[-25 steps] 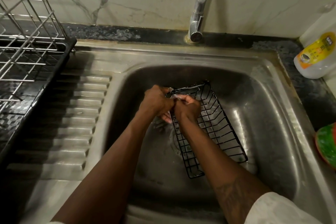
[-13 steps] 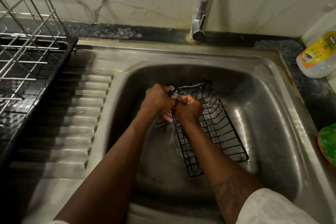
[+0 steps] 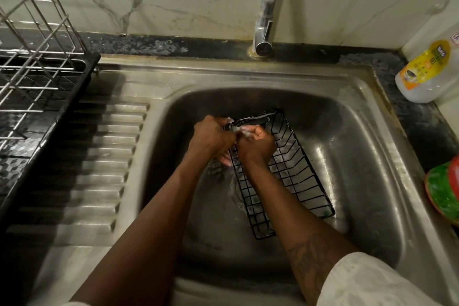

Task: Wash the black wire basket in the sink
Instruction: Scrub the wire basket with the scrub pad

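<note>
Both hands: meet at the far left corner of the black wire basket (image 3: 293,176), nearly touching each other.
Left hand (image 3: 211,139): fingers curled round the corner of the rim, steadying it.
Right hand (image 3: 255,145): closed in a fist on the top wire just beside the left, white suds on the knuckles. It may hide a small scrubber, but the fist conceals that.
Basket position: inside the sink (image 3: 367,136), lying along the basin floor. Its far end is lifted a little toward the hands and its near end rests by the right forearm.
Tap (image 3: 267,7): spout above the back of the basin, with no stream showing beneath it.
Done so far: soap is on, and the rubbing seems focused on this one corner. Foam shows only around the hands.
Left to do: by my reading, the long sides, the floor grid and the near end need scrubbing, followed by a full rinse.
Progress: early to middle.
Surroundings: dish rack (image 3: 32,57) on the left past the ribbed drainboard (image 3: 99,156). Detergent bottle (image 3: 427,72) stands on the tabletop at the right corner.
</note>
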The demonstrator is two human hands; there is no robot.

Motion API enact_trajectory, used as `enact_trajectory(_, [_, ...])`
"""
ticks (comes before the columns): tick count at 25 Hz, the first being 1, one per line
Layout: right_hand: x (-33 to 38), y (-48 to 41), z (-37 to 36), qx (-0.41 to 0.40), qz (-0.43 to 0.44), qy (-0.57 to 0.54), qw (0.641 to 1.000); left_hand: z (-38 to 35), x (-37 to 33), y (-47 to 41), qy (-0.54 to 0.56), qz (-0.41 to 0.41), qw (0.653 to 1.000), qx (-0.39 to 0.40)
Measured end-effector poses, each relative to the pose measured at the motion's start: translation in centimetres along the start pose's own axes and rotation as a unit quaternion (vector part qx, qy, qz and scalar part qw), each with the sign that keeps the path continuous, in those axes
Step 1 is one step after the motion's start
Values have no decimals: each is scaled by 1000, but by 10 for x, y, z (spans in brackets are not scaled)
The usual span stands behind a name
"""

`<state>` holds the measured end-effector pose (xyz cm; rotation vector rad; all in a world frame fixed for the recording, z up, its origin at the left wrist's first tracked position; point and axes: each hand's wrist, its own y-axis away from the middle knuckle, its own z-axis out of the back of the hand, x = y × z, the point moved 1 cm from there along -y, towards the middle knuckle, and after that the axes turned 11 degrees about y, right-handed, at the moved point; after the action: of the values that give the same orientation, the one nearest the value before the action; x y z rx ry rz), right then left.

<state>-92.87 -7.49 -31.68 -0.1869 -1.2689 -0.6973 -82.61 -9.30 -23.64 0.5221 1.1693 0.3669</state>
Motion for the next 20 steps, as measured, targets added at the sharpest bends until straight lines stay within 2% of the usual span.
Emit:
enact_trajectory(2, [-7,-4,3,-57,-10,66,996,1,-2,4,6,6,1000,-7])
enact_trajectory(4, [-11,-8,13,-114,-17,86,990,2,-4,8,-6,-1,1000,-13])
enact_trajectory(7, [-1,-14,25,-192,44,57,979,2,-3,7,-39,-15,998,-36])
enact_trajectory(10, [14,-11,29,-236,131,50,962,3,3,1,-140,-101,980,-100])
enact_trajectory(12, [14,-13,28,-240,151,70,956,6,7,-1,-206,-145,956,-148])
enact_trajectory(15, [7,-15,26,-216,132,85,964,5,10,-1,-264,-194,925,-193])
enact_trajectory(17, [6,-15,21,-169,116,74,976,2,8,1,-296,-211,904,-226])
enact_trajectory(20, [3,-10,7,-87,144,83,982,2,5,2,-282,-239,903,-218])
